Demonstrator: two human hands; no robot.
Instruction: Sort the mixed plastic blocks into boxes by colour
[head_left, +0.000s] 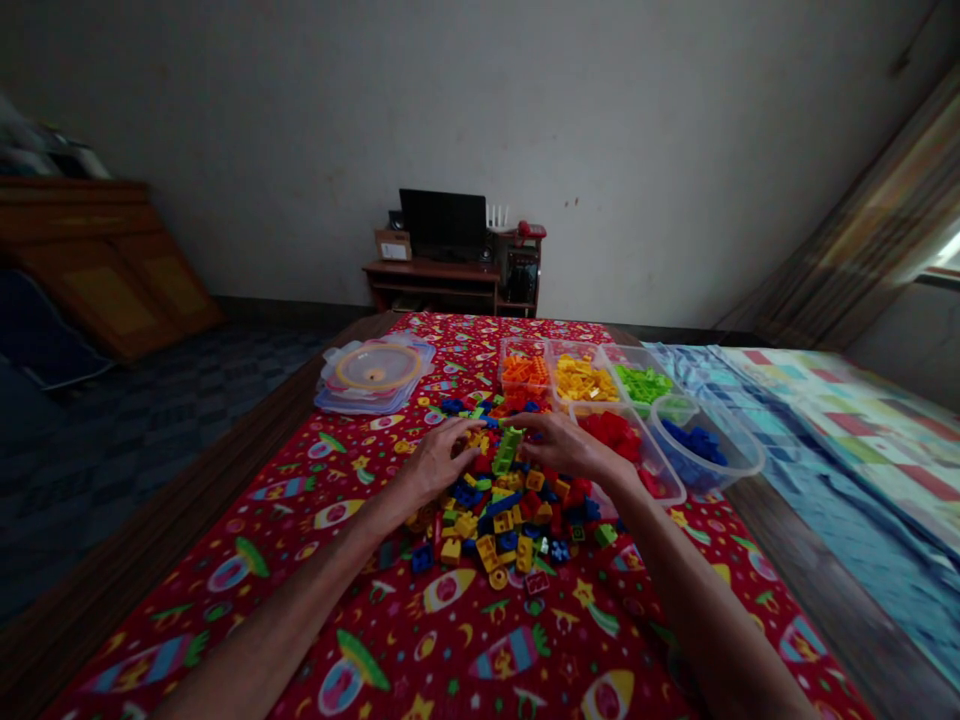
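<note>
A mixed pile of toy building bricks (506, 510) in yellow, blue, red, orange and green lies on the red patterned tablecloth (382, 640). My left hand (441, 462) is over the pile's left side, thumb and fingers apart around some yellow bricks, with no brick clearly gripped. From the right, my right hand (568, 445) reaches in, its fingertips closed at a long light-green brick (508, 452) that stands tilted between both hands. Part of the pile is hidden behind my fingers.
Clear containers hold orange bricks (525, 372), yellow bricks (585, 378), green bricks (643, 383), red bricks (611, 436) and blue bricks (694, 442). Stacked lids (375, 370) lie at the left. A bed (847, 430) adjoins the table; a monitor (444, 222) stands beyond.
</note>
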